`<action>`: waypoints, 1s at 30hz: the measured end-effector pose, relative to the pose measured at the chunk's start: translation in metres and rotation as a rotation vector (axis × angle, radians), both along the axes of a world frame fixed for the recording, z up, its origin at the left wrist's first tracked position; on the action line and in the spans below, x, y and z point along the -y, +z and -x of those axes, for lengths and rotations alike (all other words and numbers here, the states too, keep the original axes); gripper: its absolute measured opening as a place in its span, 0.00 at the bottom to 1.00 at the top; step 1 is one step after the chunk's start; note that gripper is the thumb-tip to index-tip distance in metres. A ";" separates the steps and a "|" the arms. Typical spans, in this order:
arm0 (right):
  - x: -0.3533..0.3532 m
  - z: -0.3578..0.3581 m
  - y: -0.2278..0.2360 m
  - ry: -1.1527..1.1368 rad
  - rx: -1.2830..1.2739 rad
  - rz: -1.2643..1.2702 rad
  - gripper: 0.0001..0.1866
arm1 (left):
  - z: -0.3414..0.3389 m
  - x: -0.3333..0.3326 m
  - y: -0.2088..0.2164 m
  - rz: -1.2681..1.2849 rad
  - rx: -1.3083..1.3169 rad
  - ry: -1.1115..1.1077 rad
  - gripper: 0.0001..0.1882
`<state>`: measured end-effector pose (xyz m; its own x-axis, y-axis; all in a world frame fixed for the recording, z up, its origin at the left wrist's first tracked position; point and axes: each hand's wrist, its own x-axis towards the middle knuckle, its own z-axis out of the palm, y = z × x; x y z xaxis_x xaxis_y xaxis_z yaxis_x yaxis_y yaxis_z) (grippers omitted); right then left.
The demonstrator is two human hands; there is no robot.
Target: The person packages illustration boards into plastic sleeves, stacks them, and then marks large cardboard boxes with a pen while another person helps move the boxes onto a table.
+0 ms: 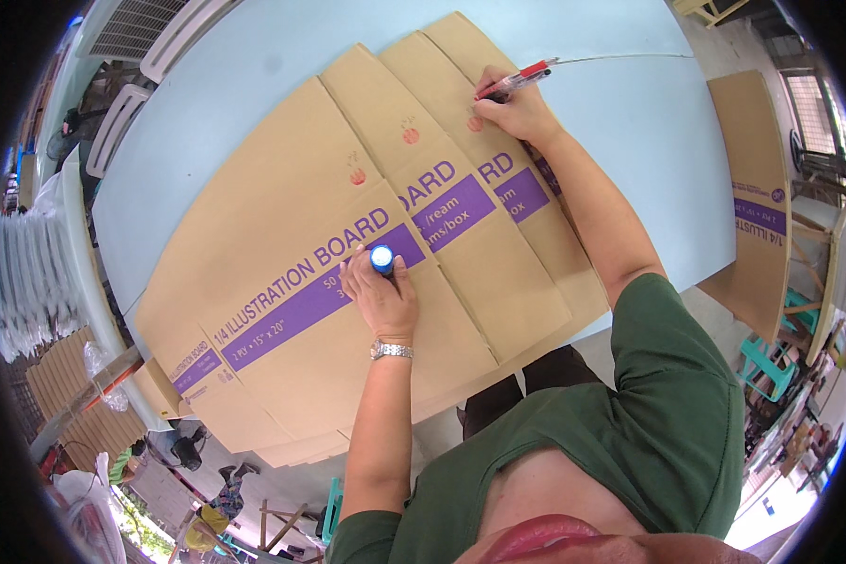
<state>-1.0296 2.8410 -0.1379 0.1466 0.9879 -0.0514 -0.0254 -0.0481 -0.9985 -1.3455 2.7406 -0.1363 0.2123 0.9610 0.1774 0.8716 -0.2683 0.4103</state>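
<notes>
Several flattened brown cardboard boxes (282, 169) with purple printed bands lie overlapped like a fan on the light blue table. My left hand (382, 299), a silver watch (391, 350) on its wrist, rests on the front box. Its fingers close around a short blue cylinder with a pale round top (382, 258); the exact kind is unclear. Farther right, my right hand (509, 111) grips a red pen (533, 71), together with what looks like a second, clear-barrelled pen, over the rearmost box. Small round red marks (411, 135) show on three of the boxes, one partly beneath my right hand.
The light blue table (639, 122) extends behind and right of the boxes. Another cardboard box (752, 197) stands beyond its right edge, near teal stools (767, 367). Plastic-wrapped stacks (38, 282) and more cardboard (70, 390) are at left. A person (218, 512) is in the background, lower left.
</notes>
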 end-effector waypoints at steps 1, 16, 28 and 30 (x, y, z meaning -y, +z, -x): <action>0.000 0.000 0.000 -0.006 -0.028 -0.011 0.05 | 0.000 0.000 0.000 0.002 0.002 -0.004 0.20; 0.002 -0.001 0.006 -0.038 0.267 0.020 0.05 | 0.004 -0.001 -0.003 -0.005 -0.005 -0.014 0.21; -0.002 -0.003 -0.009 -0.142 0.269 -0.042 0.06 | 0.000 0.000 0.000 0.002 0.028 0.002 0.20; -0.003 -0.007 -0.014 -0.103 0.330 -0.101 0.05 | 0.001 0.000 0.000 0.004 0.019 0.002 0.20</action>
<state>-1.0230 2.8435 -0.1521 0.2384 0.9646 0.1125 0.3000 0.0370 -0.9532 -1.3464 2.7408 -0.1363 0.2067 0.9622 0.1773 0.8642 -0.2645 0.4280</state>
